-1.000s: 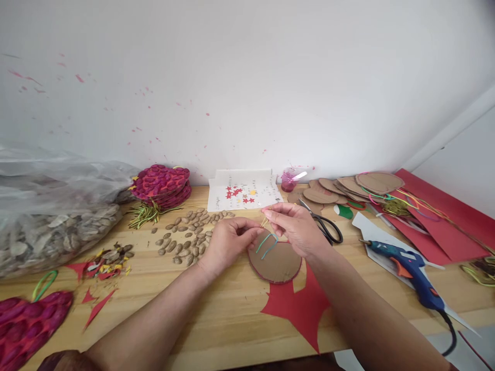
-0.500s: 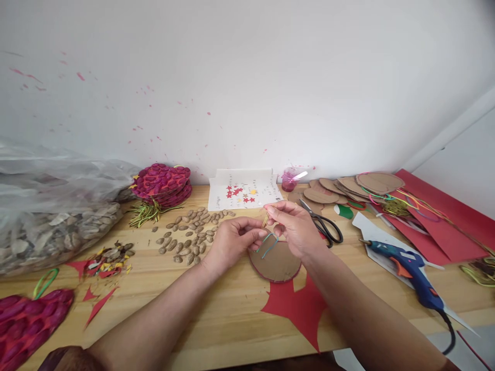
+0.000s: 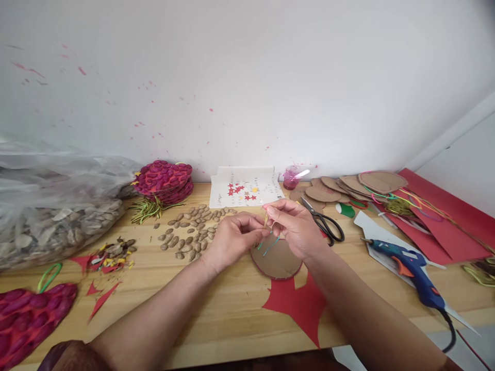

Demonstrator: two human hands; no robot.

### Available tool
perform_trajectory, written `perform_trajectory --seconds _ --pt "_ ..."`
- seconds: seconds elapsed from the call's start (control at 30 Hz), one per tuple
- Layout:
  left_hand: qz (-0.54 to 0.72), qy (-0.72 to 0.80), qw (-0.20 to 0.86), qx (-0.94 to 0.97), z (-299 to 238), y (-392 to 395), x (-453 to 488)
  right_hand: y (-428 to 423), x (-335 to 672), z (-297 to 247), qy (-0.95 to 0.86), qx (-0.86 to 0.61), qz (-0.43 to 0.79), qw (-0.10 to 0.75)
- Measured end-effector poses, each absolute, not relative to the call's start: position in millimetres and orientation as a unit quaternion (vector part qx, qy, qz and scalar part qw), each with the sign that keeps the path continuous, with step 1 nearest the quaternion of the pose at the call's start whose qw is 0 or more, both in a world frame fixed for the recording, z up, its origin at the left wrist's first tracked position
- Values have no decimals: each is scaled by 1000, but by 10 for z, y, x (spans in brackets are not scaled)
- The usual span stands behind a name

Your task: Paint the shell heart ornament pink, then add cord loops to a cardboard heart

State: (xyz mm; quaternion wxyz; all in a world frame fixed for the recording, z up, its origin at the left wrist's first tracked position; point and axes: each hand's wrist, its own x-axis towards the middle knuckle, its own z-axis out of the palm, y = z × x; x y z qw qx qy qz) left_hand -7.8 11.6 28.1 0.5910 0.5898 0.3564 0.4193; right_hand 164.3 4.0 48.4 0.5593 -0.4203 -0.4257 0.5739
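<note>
Both my hands meet above a round cardboard disc (image 3: pixel 276 263) edged in red on the wooden table (image 3: pixel 216 309). My left hand (image 3: pixel 232 239) pinches thin coloured strings (image 3: pixel 268 243), green and blue, whose ends hang down over the disc. My right hand (image 3: pixel 296 226) is closed in a pinch on the same strings, with short yellow ends sticking up between the fingers. A red paper scrap (image 3: pixel 299 306) lies just in front of the disc.
Loose seeds (image 3: pixel 189 232) lie left of my hands, black scissors (image 3: pixel 327 224) right of them. A blue glue gun (image 3: pixel 415 268) rests at the right, cardboard discs (image 3: pixel 348 188) and red sheets (image 3: pixel 444 216) behind. A plastic bag (image 3: pixel 54 206) and red seed-covered hearts (image 3: pixel 164 180) sit left.
My hands have drawn a little closer together over the disc, and the hanging loop of strings is shorter. The view has shifted slightly.
</note>
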Motion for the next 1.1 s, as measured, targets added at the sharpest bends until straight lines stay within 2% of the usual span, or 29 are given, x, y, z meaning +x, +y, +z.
perform_trajectory --seconds 0.33,1.1 --pt "404 389 676 478 357 103 -42 53 1656 491 -407 -423 568 576" --pt "400 377 719 426 368 109 -45 69 1652 448 -385 -401 614 560"
